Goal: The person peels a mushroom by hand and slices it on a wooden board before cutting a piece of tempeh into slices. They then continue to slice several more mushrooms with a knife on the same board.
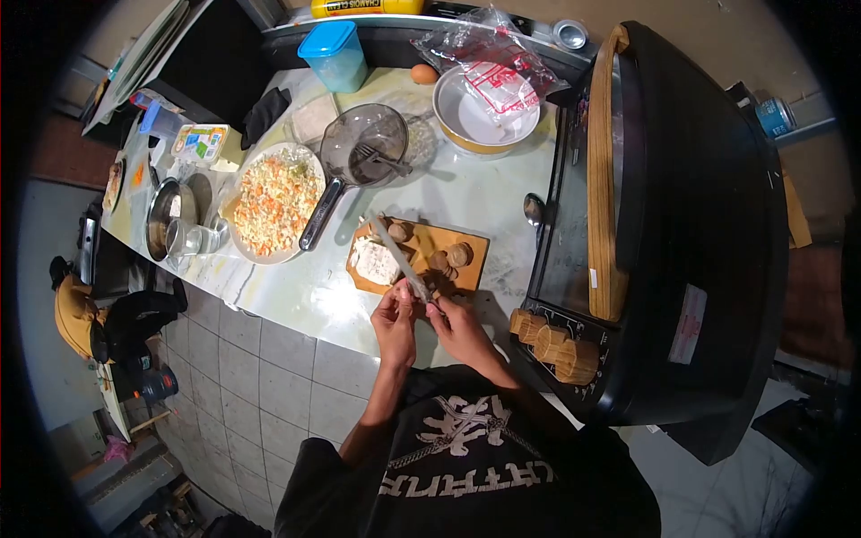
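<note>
My right hand [459, 330] is closed around the handle end of a knife [400, 255], whose blade slants up and left over a wooden cutting board [471, 240]. My left hand [395, 325] has its thumb and fingers pinched together against the lower part of the blade; whether a small bit sits between them is hidden. On the board's left lies a heap of chopped white food [373, 261]. Brown round pieces [458, 255], some sliced, rest on its right side, and more brown pieces [397, 231] lie near the top edge behind the blade.
Left of the board stand a plate of shredded vegetables [276, 202] and a dark pan [341, 134] holding a fork. Farther back are a blue-lidded container [330, 45], an egg [423, 74] and a white bowl [462, 115]. A black oven [691, 224] and a spoon [534, 209] are at right.
</note>
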`<move>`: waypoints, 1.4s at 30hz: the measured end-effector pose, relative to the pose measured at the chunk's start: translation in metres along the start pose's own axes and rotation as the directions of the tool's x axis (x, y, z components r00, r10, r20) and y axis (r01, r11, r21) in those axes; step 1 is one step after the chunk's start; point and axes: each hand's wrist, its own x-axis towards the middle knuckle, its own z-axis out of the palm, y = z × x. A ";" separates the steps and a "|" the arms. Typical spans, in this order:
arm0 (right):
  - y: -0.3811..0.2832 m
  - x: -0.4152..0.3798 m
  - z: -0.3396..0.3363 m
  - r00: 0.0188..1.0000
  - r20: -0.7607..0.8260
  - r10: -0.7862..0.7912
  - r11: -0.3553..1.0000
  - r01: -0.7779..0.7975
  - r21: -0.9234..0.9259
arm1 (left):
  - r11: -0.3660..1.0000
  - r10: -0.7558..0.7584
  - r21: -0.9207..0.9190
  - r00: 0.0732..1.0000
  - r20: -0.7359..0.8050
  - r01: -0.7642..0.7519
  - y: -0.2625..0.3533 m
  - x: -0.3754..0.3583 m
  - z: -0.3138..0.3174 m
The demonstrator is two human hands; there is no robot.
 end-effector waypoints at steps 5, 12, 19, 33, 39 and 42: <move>-0.002 -0.001 -0.010 0.992 -0.122 -0.012 0.999 0.016 0.030 | 0.981 0.098 0.171 0.994 -0.038 -0.091 0.001 -0.002 0.004; 0.001 -0.001 -0.013 0.986 -0.153 0.058 0.998 -0.058 0.005 | 0.933 0.164 0.329 0.986 -0.032 -0.145 -0.002 -0.002 0.005; 0.003 0.000 -0.015 0.984 -0.169 0.047 0.999 -0.049 -0.007 | 0.832 0.237 0.526 0.970 -0.050 -0.176 0.004 -0.002 0.013; 0.003 0.017 0.000 0.987 -0.157 -0.024 0.994 0.007 -0.108 | 0.806 0.274 0.566 0.957 -0.100 -0.172 -0.003 0.002 0.014; 0.009 0.019 0.009 0.974 -0.222 -0.050 0.984 0.010 -0.180 | 0.796 0.222 0.588 0.973 -0.063 -0.143 0.007 -0.002 0.013; 0.011 0.019 0.008 0.976 -0.210 -0.056 0.985 0.020 -0.171 | 0.820 0.218 0.543 0.976 -0.003 -0.182 0.012 -0.005 0.006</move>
